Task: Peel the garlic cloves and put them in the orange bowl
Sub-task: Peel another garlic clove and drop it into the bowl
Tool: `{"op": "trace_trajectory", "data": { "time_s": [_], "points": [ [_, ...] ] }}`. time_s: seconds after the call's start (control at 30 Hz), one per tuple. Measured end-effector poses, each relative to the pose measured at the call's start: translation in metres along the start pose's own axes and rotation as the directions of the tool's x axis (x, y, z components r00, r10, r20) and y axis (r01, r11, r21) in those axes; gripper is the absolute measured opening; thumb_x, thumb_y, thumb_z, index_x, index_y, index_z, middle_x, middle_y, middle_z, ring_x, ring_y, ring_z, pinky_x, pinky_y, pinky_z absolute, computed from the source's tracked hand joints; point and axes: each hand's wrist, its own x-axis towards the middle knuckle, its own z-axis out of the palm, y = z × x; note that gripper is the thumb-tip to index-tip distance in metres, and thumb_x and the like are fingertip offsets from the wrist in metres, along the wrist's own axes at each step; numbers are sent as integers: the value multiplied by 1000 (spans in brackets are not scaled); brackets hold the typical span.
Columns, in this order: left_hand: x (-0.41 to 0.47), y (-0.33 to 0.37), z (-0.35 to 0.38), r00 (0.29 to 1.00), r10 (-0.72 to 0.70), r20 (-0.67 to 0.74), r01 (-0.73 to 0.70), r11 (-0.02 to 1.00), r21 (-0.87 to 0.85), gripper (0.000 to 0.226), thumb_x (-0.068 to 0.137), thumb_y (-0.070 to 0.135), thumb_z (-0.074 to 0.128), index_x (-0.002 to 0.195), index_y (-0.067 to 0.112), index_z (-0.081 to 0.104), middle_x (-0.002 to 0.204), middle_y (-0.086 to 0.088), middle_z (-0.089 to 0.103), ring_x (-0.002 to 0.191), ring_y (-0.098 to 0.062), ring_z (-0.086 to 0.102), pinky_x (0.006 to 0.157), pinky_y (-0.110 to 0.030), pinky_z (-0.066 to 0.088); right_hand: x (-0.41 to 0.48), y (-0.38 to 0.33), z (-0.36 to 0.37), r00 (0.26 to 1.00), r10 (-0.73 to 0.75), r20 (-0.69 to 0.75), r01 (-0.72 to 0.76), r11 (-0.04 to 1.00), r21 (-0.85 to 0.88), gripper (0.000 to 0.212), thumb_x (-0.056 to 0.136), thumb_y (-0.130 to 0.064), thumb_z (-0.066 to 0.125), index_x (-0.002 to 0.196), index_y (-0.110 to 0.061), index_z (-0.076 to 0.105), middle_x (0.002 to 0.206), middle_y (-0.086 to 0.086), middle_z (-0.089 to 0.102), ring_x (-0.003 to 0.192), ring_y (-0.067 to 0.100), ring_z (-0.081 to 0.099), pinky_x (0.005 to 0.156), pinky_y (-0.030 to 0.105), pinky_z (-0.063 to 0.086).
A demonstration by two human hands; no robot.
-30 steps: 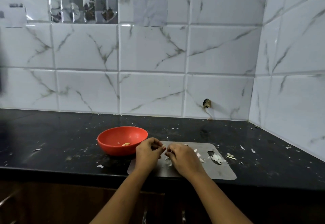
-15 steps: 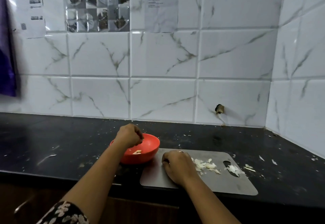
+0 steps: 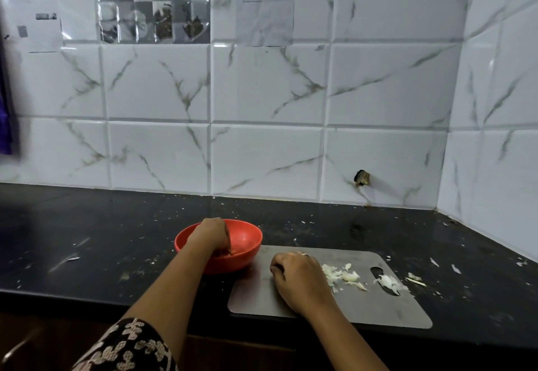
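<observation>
The orange bowl (image 3: 250,239) stands on the black counter, just left of a steel cutting board (image 3: 378,309). My left hand (image 3: 211,235) reaches down inside the bowl with its fingertips bunched at the bowl's floor. What they pinch is hidden, and the hand covers the bowl's contents. My right hand (image 3: 297,277) rests on the board's left half, fingers curled under, with nothing visible in it. Right of that hand a heap of white garlic skins and bits (image 3: 343,276) lies on the board. More skin (image 3: 388,282) sits over the board's handle slot.
Peel flakes (image 3: 414,279) are scattered over the black counter (image 3: 87,225), mostly right of the board. A white tiled wall closes the back and the right corner. The counter's front edge runs just below the board, and a purple cloth (image 3: 4,108) hangs at far left.
My left hand left the board, swung left over the orange bowl and has dropped into it. My right hand stayed curled on the board. The view has shifted left.
</observation>
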Motion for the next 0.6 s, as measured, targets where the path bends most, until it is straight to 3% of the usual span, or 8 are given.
{"op": "trace_trajectory", "data": {
  "time_s": [0.13, 0.2, 0.33, 0.4, 0.47, 0.53, 0.6],
  "points": [
    [-3, -2, -4, 998, -12, -66, 2, 987, -159, 27, 84, -4, 53, 81, 13, 74, 68, -5, 67, 52, -12, 61, 53, -21, 54, 0, 3, 0, 999, 37, 7, -37, 998, 44, 22, 93, -25, 45, 96, -22, 67, 100, -3, 68, 99, 17, 57, 87, 30, 40],
    [-6, -4, -7, 992, -26, -121, -4, 970, -242, 34, 84, -7, 46, 71, 14, 70, 59, -6, 64, 49, -15, 60, 52, -23, 53, 1, 2, 0, 999, 47, 3, -47, 997, 64, 21, 93, -25, 47, 94, -22, 67, 98, -4, 68, 97, 17, 57, 87, 30, 42],
    [-17, 3, -10, 981, 0, -193, -68, 935, -347, 36, 84, -10, 43, 68, 12, 67, 65, -9, 66, 49, -16, 60, 50, -25, 51, 1, 5, 0, 994, 88, -61, -74, 976, 205, 17, 93, -20, 52, 92, -20, 69, 94, -3, 69, 91, 17, 60, 82, 30, 45],
    [-24, 10, -9, 973, 3, -232, -93, 920, -380, 36, 83, -12, 45, 70, 14, 66, 69, -7, 65, 53, -15, 60, 52, -25, 51, 2, 8, -3, 986, 139, -95, -103, 945, 310, 19, 91, -10, 54, 94, -18, 71, 96, -2, 69, 90, 14, 61, 82, 27, 47],
    [-29, 19, -7, 950, 26, -312, -152, 910, -386, 39, 80, -14, 49, 73, 21, 66, 79, -3, 66, 66, -18, 63, 65, -30, 55, -2, 17, -9, 975, 191, -114, -141, 926, 350, 24, 89, -2, 54, 94, -18, 71, 98, -4, 68, 91, 10, 59, 82, 23, 47],
    [-36, 31, -3, 916, 66, -395, -236, 885, -400, 43, 77, -16, 48, 73, 24, 64, 86, -1, 66, 78, -19, 63, 80, -32, 54, -9, 34, -17, 965, 230, -127, -182, 933, 312, 26, 87, 0, 57, 92, -22, 71, 99, -7, 66, 93, 10, 56, 85, 24, 46],
    [-47, 47, 5, 885, 118, -451, -321, 856, -406, 43, 74, -17, 44, 79, 20, 67, 90, -1, 67, 83, -16, 62, 80, -24, 50, -17, 54, -28, 945, 289, -154, -239, 931, 276, 28, 86, 0, 58, 89, -25, 70, 99, -7, 66, 96, 12, 57, 88, 29, 48]
  ]
}}
